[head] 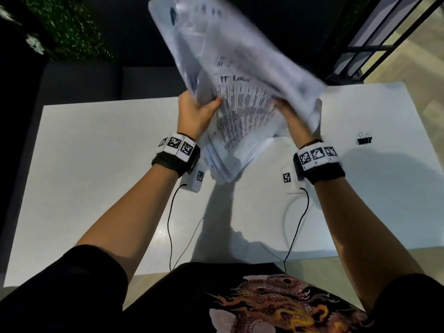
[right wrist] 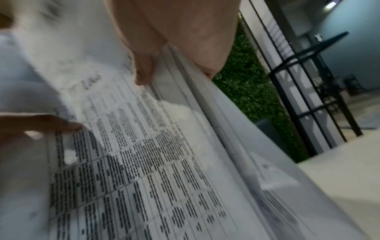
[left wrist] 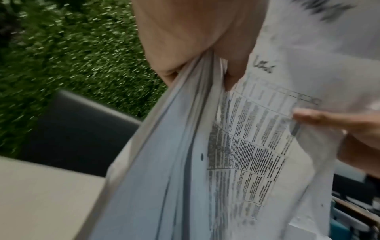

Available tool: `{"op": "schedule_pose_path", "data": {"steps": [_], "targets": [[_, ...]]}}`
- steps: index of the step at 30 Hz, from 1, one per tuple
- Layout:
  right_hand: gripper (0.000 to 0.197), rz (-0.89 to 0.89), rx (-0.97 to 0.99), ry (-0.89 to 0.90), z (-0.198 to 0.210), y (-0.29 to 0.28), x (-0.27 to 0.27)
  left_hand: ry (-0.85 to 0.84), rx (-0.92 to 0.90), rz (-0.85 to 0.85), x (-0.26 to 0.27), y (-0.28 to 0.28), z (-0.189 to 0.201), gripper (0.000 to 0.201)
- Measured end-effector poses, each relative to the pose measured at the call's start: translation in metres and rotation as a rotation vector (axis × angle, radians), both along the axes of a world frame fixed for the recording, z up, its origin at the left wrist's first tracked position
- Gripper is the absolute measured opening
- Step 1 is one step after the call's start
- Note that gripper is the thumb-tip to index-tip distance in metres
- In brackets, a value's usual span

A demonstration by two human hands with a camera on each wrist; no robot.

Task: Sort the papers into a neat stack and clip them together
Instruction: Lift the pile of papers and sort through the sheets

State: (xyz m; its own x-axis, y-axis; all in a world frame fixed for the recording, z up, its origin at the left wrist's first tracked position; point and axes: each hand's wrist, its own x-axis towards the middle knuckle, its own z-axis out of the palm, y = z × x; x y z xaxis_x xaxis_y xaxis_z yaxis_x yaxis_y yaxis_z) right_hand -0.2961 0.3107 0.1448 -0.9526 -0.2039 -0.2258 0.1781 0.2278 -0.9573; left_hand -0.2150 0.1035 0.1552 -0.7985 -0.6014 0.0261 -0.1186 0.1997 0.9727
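Observation:
A thick bundle of printed papers [head: 242, 109] is held up on end above the white table [head: 96, 188], its lower corner near the tabletop and its top blurred. My left hand [head: 195, 114] grips the bundle's left edge, thumb on the front sheet [left wrist: 246, 146] and fingers behind. My right hand [head: 293, 116] grips the right edge the same way, its thumb [right wrist: 144, 69] lying on the printed table of the front sheet [right wrist: 144, 162]. A black binder clip [head: 364, 138] lies on the table to the right of my right wrist.
A dark seat [head: 79, 80] stands behind the table's far edge, with a green hedge wall [head: 67, 27] beyond it. A black metal frame [head: 374, 44] rises at the back right. Two thin cables [head: 169, 224] run from my wrists toward my body.

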Motion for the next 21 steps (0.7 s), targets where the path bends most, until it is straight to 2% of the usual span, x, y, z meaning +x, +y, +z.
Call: {"op": "schedule_pose_path", "data": {"steps": [1,2,3,5,6,7,9,10,13,14,15,16,18,21], "targets": [[0.040,-0.072,0.022,-0.009,0.011,-0.003,0.003,0.003,0.004,0.003,-0.001,0.003,0.007,0.026],[0.028,-0.127,-0.032,0.034,0.026,-0.008,0.009,0.005,-0.011,0.005,0.000,0.007,0.012,0.027],[0.019,-0.117,-0.028,0.109,0.034,-0.009,0.009,0.063,-0.007,-0.003,-0.003,0.012,0.015,0.027],[0.022,-0.085,-0.023,0.198,0.052,-0.016,0.018,0.145,-0.007,0.007,-0.002,0.021,0.023,0.029],[0.018,-0.106,-0.059,0.194,0.047,-0.016,0.015,0.180,-0.026,0.018,0.000,0.023,0.024,0.032],[0.020,-0.149,-0.046,0.176,0.041,-0.011,0.014,0.212,-0.048,0.022,0.001,0.024,0.023,0.035],[0.040,-0.166,-0.065,0.218,0.041,-0.008,0.014,0.251,-0.044,0.012,0.003,0.021,0.022,0.042],[0.042,-0.155,-0.112,0.248,0.041,-0.005,0.017,0.239,-0.016,-0.017,0.004,0.016,0.015,0.047],[0.037,-0.054,-0.069,0.179,0.027,0.002,0.019,0.111,0.132,-0.083,0.010,0.007,0.002,0.072],[0.036,-0.029,-0.007,0.123,0.025,-0.001,0.021,0.068,0.123,-0.108,0.011,0.006,0.000,0.072],[0.045,0.003,0.091,0.051,0.023,-0.001,0.021,0.031,0.117,-0.124,0.012,0.004,0.001,0.068],[0.054,-0.019,0.107,0.021,0.021,0.001,0.020,0.017,0.109,-0.143,0.012,0.000,-0.001,0.063],[0.058,-0.083,-0.004,0.005,0.018,0.010,0.014,0.004,0.125,-0.152,0.012,-0.011,-0.005,0.059],[0.026,0.026,0.077,-0.069,0.012,0.014,0.006,-0.080,0.169,-0.231,0.013,-0.016,-0.001,0.075]]}}
